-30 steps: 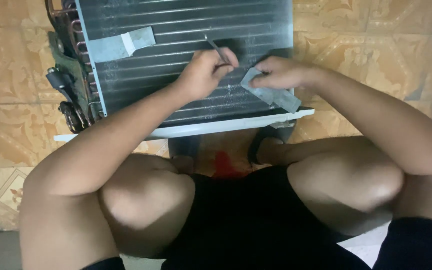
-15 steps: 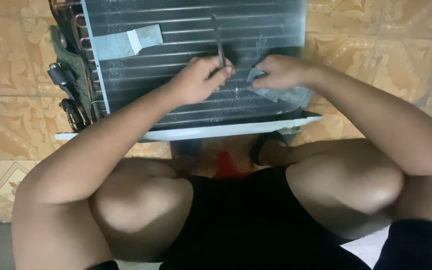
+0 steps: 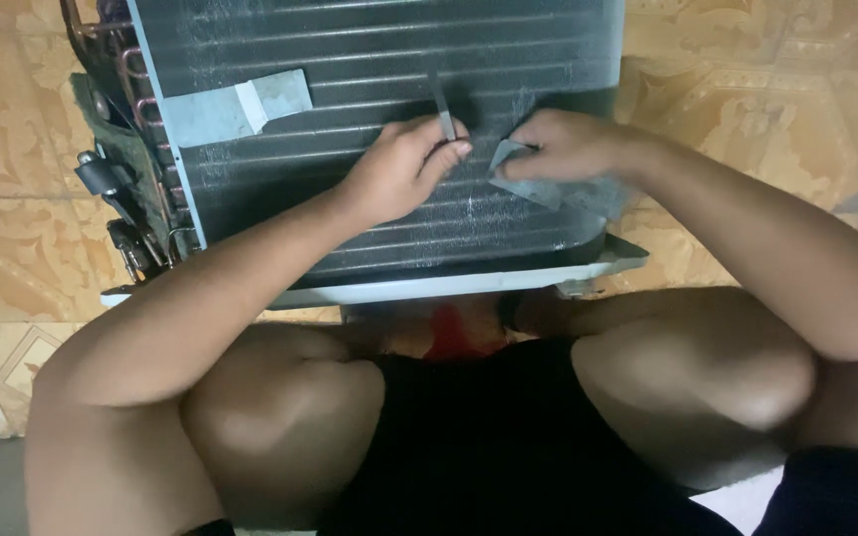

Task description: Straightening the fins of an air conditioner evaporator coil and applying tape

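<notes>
A thin metal tool (image 3: 441,107) is held by the left hand (image 3: 404,169) against a dark finned coil (image 3: 379,60). A grey strip (image 3: 538,187) is pressed onto the coil by the right hand (image 3: 563,147). Copper pipes (image 3: 131,74) are seen at the left, on a tiled floor (image 3: 12,248).

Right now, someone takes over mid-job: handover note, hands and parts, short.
Left hand: pinches a thin grey strip tool, tip on the fins of the finned coil.
Right hand: presses a grey cloth flat on the coil face.
Coil lies on the tiled floor, copper pipe bends at its left end, a grey foil tape patch upper left.
Done: whitish scrape marks by the hands.
Left: the other fins look untouched; extent unclear.
</notes>
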